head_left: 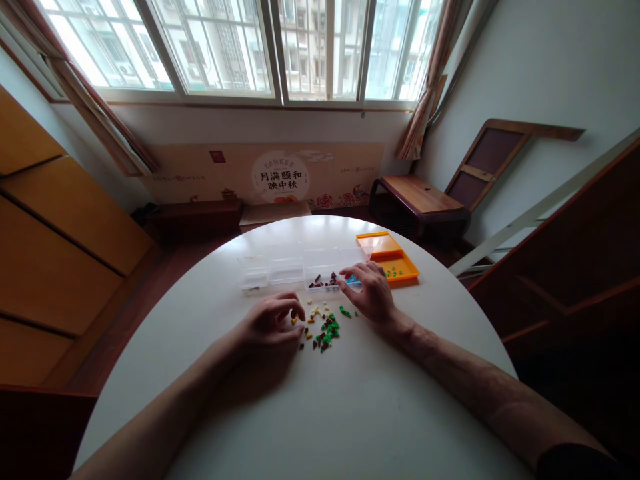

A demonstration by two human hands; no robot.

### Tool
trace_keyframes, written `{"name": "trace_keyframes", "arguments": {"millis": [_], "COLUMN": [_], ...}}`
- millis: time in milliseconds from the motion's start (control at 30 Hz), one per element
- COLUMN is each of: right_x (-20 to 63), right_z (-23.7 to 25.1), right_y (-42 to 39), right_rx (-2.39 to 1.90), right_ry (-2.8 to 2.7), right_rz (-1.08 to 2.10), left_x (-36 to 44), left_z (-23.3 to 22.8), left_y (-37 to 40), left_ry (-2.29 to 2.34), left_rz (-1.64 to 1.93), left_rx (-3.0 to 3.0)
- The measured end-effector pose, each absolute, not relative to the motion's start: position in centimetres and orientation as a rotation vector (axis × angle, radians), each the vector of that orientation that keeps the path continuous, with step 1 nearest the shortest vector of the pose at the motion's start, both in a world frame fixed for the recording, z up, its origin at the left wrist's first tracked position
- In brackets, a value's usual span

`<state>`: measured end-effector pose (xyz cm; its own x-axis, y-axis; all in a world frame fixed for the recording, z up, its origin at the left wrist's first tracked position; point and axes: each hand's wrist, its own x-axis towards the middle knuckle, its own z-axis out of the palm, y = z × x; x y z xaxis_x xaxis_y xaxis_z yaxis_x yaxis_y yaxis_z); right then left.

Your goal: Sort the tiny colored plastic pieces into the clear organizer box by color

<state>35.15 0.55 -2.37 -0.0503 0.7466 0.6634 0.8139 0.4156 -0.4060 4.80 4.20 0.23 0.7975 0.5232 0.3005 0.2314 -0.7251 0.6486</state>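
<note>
Head view: left hand (273, 321) curls, fingertips pinching at a small piece just left of the bead pile (323, 328). Beyond the pile, right hand (369, 291) rests loosely open, fingertips at the clear tray (333, 265), apparently steadying it.

- You have one view only — the head camera, worn on your head, looking forward and down across the round white table (350, 413).
- Both forearms enter from the bottom edge, with the left hand (273, 323) and right hand (370, 293) near mid-frame.
- It sits fairly far back: the small pieces (325, 330) are probably too tiny to tell apart.
- The wide lens also takes in the window (240, 47) ahead — straight lines bow at the edges.
</note>
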Motion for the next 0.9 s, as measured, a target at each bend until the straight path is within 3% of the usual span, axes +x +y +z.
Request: {"name": "trace_keyframes", "arguments": {"millis": [400, 900], "right_x": [34.8, 34.5], "right_z": [-1.9, -1.6], "right_y": [-0.2, -0.6], "right_rx": [-1.273, -1.027], "right_ry": [-1.848, -2.039], "right_rz": [0.011, -0.014], "left_x": [4.8, 6.4], "left_z": [1.0, -0.5], "left_y": [3.6, 3.4], "left_ry": [0.573, 0.589], "left_rz": [0.517, 0.888], "left_rx": [2.48, 2.391]}}
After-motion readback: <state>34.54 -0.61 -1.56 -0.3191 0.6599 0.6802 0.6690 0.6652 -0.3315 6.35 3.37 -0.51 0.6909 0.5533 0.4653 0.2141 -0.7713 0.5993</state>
